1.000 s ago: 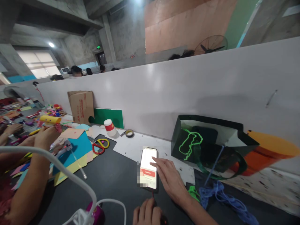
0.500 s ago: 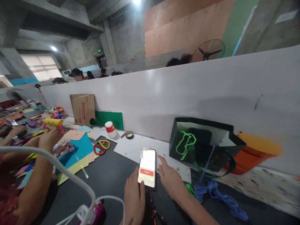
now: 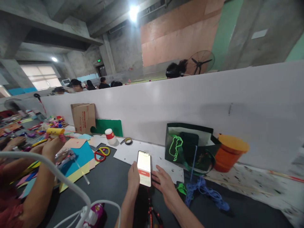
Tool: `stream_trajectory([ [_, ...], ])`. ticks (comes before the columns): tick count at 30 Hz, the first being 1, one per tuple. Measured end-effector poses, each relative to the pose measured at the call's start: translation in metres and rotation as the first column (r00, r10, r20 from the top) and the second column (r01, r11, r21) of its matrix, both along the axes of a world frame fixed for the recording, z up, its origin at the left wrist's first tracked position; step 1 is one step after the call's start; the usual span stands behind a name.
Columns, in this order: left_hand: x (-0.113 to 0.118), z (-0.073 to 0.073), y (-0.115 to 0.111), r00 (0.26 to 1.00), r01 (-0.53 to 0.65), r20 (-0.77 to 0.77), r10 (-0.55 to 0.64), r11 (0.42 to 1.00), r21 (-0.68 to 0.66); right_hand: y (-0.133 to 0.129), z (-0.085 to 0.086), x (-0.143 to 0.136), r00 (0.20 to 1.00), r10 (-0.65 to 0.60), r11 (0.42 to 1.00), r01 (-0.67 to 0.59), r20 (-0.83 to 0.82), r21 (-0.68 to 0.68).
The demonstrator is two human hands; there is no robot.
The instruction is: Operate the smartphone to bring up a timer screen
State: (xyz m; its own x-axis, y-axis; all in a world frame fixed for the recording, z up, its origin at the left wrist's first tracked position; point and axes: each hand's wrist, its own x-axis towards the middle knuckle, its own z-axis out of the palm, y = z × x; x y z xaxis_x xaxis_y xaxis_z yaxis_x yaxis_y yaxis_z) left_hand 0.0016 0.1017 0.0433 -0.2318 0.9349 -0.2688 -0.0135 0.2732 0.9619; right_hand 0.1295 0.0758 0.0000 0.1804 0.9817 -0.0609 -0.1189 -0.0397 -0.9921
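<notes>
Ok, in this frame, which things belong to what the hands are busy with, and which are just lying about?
In hand:
- smartphone, screen lit
- left hand, gripping its left edge
- right hand, fingers beside its right edge

Lying about:
- scissors
- tape roll
- green gift bag
- orange container
- blue cord
- cardboard box

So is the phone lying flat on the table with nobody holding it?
No, the left hand grips the lit phone along its left edge and holds it tilted up, while the right hand rests beside it.
</notes>
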Motion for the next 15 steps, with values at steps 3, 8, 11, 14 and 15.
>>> stream_trajectory([
  [3, 0.008, 0.009, -0.016, 0.971, -0.048, 0.234, 0.047, 0.999, -0.003, -0.012, 0.022, -0.003, 0.995, -0.025, 1.0, 0.025, -0.093, -0.003],
  [8, 0.021, 0.04, -0.056, 0.808, -0.032, 0.588, 0.028, 0.999, -0.003, -0.042, 0.071, -0.003, 0.998, 0.019, 0.987, -0.01, -0.058, 0.158],
  [11, 0.032, 0.053, -0.079, 0.697, -0.045, 0.716, 0.018, 0.999, 0.018, -0.062, 0.087, 0.001, 0.999, 0.019, 0.973, -0.027, 0.037, 0.228],
  [14, 0.043, 0.052, -0.096, 0.592, -0.084, 0.806, 0.008, 0.995, 0.051, -0.081, 0.089, 0.014, 0.937, 0.012, 0.908, -0.157, 0.35, 0.389],
  [15, 0.047, 0.051, -0.1, 0.561, -0.077, 0.828, -0.008, 0.995, 0.062, -0.086, 0.088, 0.02, 0.878, -0.012, 0.876, -0.221, 0.478, 0.429],
])
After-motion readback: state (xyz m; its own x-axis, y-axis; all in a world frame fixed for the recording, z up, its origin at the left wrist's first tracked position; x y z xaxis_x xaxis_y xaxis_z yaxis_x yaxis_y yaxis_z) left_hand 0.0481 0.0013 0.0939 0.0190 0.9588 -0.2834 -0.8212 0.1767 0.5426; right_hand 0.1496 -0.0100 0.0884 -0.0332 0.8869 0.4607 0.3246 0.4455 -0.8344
